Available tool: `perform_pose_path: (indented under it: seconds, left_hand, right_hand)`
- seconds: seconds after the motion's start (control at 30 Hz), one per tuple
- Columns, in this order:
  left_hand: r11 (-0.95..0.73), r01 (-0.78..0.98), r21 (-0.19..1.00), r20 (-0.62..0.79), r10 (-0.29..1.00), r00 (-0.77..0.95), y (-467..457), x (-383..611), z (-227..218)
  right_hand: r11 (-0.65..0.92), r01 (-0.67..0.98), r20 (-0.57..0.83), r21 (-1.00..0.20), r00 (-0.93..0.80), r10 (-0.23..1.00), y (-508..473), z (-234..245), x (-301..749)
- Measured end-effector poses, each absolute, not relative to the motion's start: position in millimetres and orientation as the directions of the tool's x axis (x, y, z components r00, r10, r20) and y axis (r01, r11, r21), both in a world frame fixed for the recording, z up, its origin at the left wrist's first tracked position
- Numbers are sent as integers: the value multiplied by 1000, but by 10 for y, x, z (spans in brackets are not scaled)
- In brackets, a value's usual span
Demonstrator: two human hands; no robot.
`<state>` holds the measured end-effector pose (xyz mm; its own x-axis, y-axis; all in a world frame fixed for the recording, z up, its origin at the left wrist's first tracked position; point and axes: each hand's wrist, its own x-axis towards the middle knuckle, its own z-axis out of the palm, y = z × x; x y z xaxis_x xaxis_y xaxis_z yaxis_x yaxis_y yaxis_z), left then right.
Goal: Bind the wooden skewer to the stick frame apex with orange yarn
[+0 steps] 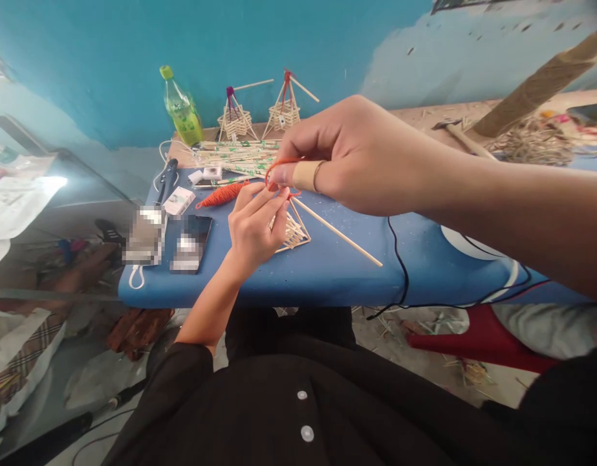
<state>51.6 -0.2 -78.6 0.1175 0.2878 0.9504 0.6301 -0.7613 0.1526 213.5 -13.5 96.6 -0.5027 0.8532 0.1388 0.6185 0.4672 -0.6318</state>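
Observation:
On the blue table lies a small pyramid frame of thin wooden sticks [294, 233], with one long stick [339, 233] jutting out to the right from its tip. Orange yarn is tied around that tip. My left hand [257, 223] is closed at the top of the frame, its fingers pinching there and partly hiding the sticks. Just above, my right hand [337, 155] pinches a loop of orange yarn [270, 169] between thumb and fingers; a tan band wraps its thumb. A wound bundle of orange yarn [224, 194] rests left of my left hand.
Two similar stick frames [235, 123] stand at the back beside a green bottle [180, 107]. Loose sticks [235, 155] lie before them. Phones, a small white box [180, 201] and pliers-like dark handles are at left. A black cable [398, 259] crosses the table's right side.

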Motion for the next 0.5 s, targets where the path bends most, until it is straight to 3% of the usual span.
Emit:
perform_pose_path:
  seconds: [0.1,0.2,0.33,0.5]
  left_hand:
    - [-802,580,141,961,251,113,37,514,-801]
    - [-832,532,160,958,260,118,30,514,-804]
    - [-843,510,172,956,267,119,7,516,-806]
    - [-831,534,156,964,246,102,8,511,-823]
  right_hand:
    - [492,550,118,-675,-578,808,-88,969,2163]
    - [383,604,-14,-699,-547,837,-9,977,2197]
    - [245,810,-229,-533,-417,879,221,845,2281]
    - [369,753,-198,-545,-544,815,472,573,2371]
